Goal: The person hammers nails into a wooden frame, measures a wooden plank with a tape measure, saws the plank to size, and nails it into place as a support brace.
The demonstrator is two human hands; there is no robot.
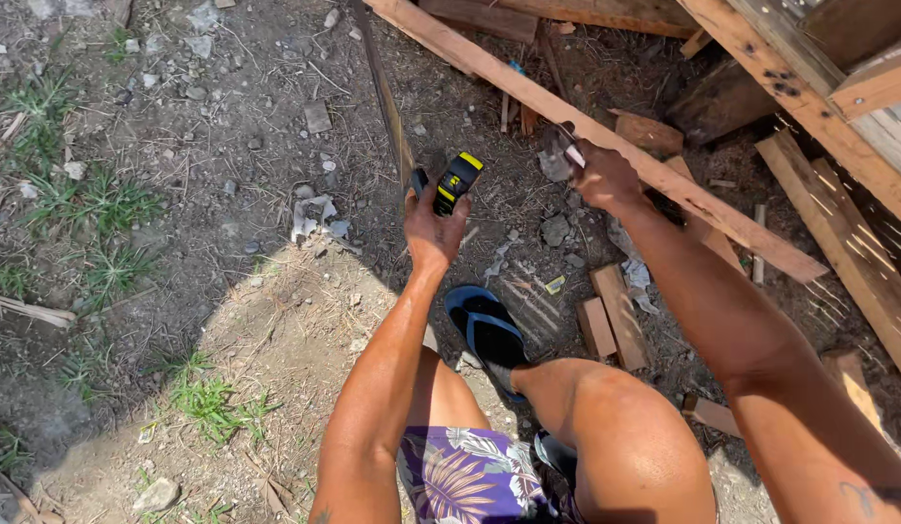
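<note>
Your left hand (433, 225) grips the tape measure (457, 181) at frame centre, while your right hand (602, 175) pinches what looks like a pencil (574, 154) against the long plank (606, 136) running diagonally toward the lower right.

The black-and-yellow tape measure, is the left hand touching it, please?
Touching: the head view shows the left hand gripping the tape measure.

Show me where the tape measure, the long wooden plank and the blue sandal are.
tape measure (457, 180), head view, on its black and yellow case above the left hand's fingers.
long wooden plank (489, 70), head view, on its bare upper face.
blue sandal (489, 332), head view, on its dark footbed.
</note>
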